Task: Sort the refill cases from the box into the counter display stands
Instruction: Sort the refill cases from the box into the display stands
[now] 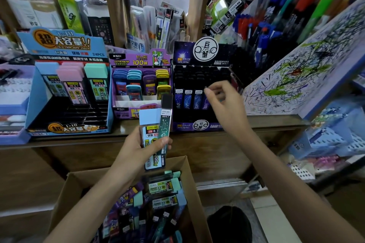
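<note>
leaning beside black stand, scribbled board.

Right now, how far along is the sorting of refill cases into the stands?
Partly done: the blue stand, purple stand and dark stand each hold some cases. In hand: the left hand grips a blue-capped case and a slim teal case; the right hand is at the dark stand. Left: the box holds many more.

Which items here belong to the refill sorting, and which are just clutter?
In the job: cardboard box; blue-capped case and slim teal case in the left hand; right hand at the black stand; blue stand; purple stand.
Lying about: scribbled test board; pen rack; blue baskets.
</note>
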Demonstrator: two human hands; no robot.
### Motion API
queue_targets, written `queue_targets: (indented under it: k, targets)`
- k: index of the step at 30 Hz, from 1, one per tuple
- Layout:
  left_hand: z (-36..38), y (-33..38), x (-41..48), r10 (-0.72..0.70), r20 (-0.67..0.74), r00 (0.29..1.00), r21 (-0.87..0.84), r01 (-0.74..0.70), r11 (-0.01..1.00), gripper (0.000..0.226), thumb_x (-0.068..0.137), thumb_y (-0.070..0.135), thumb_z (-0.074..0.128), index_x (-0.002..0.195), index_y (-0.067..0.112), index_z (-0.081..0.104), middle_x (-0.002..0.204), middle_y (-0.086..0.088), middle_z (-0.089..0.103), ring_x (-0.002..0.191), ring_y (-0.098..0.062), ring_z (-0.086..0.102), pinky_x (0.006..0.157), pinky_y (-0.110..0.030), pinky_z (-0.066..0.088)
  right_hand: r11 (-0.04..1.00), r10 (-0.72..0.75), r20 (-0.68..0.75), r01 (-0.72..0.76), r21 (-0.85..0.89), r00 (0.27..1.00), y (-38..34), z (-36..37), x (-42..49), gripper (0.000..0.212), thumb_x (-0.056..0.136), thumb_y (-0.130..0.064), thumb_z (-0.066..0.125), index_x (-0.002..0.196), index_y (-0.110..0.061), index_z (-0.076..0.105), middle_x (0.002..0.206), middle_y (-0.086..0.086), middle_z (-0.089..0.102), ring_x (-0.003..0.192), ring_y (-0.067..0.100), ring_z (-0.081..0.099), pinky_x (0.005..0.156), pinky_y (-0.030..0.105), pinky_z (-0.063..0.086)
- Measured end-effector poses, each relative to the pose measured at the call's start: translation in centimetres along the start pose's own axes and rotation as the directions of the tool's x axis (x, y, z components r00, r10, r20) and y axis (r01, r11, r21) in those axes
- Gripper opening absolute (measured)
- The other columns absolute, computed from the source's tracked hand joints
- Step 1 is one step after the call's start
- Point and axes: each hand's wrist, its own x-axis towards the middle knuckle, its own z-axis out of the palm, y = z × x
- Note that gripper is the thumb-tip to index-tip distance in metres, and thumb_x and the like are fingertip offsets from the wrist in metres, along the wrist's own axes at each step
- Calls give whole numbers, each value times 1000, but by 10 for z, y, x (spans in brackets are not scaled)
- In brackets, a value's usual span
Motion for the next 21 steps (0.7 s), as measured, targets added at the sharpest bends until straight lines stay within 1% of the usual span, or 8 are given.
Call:
queue_targets:
  k: [2,4,7,9,12,15,18,21]
  targets:
    - [7,0,3,4,29,1000,15,-5,1000,44,67,24,71,108,17,56,89,-6,74,78,-16,71,61,-20,54,965,68,214,-119,234,974,-12,5,-16,9,93,-33,54,95,-26,59,92,-6,64,79,2,63,65,14,48]
    - [14,-1,5,4,52,999,37,-6,999,45,66,27,72,108,18,57,90,-5,74,79,-16,71,63,-20,54,908,85,345,-215,360,935,-18,10,-27,6,92,-29,56,94,-26,61,90,-6,66,76,2,64,64,16,49]
    - [24,-5,9,-5,67,998,66,0,998,49,63,33,74,107,21,58,91,-2,73,80,-17,71,63,-23,54,904,66,383,-217,367,922,-20,11,-34,5,91,-18,59,88,-19,63,84,-5,65,71,-3,59,62,17,48]
    - [30,-7,10,-10,72,997,54,6,999,47,63,34,74,106,20,59,89,-2,73,77,-17,70,62,-23,54,897,62,392,-223,380,918,-18,5,-33,8,91,-13,59,84,-14,62,79,-3,66,68,1,60,61,20,49]
    - [35,-8,12,-9,71,997,25,7,1000,41,71,35,66,105,17,57,85,-4,74,75,-17,71,59,-22,54,880,78,339,-224,419,938,-14,-17,-21,8,89,-10,59,83,-11,64,73,-5,67,67,7,62,61,22,52]
    - [33,-7,13,7,60,998,27,-9,1000,32,80,34,56,106,15,54,83,-5,74,73,-15,70,59,-23,55,887,90,160,-152,437,983,-7,-50,4,9,89,-10,60,83,-16,64,70,-6,68,66,6,63,59,18,52]
    - [30,-6,12,9,47,999,38,-11,999,30,81,35,53,105,17,54,82,-4,74,72,-13,70,58,-21,55,962,40,-25,-32,270,999,5,-71,27,12,89,-12,62,84,-22,62,73,-6,66,67,7,64,61,22,54]
    - [29,-6,10,8,41,999,38,-10,999,28,80,34,53,104,19,54,81,-4,74,71,-12,70,56,-21,54,992,20,-50,-14,126,999,23,-69,39,5,89,-13,62,94,-15,61,80,-3,63,72,6,64,66,23,55]
